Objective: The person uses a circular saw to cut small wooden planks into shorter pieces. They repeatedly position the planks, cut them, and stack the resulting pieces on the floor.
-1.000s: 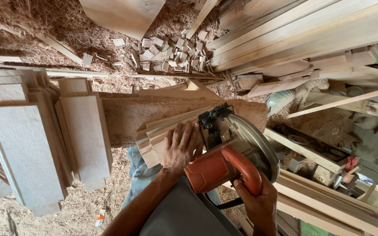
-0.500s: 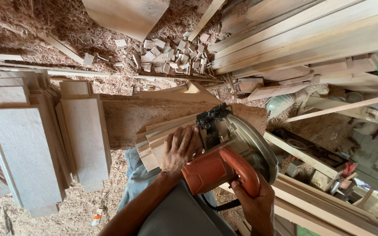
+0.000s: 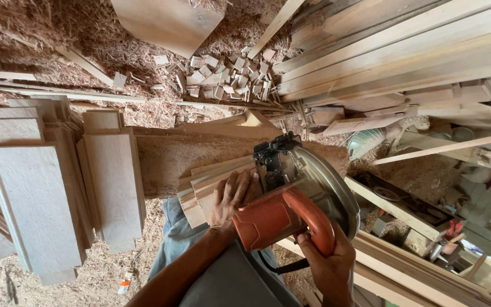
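Cutting is the step in hand: your right hand (image 3: 329, 267) grips the orange handle of the circular saw (image 3: 299, 196) at lower centre of the frame. Your left hand (image 3: 231, 199) lies flat and open, pressing the stacked wood strips (image 3: 211, 182) just left of the blade guard. Next, likely steady forward feed, fingers clear.

No package, sign or screen shows anywhere in the frame. The only possible label is a small white and orange scrap (image 3: 124, 282) on the sawdust at the lower left, too small to tell what it is.
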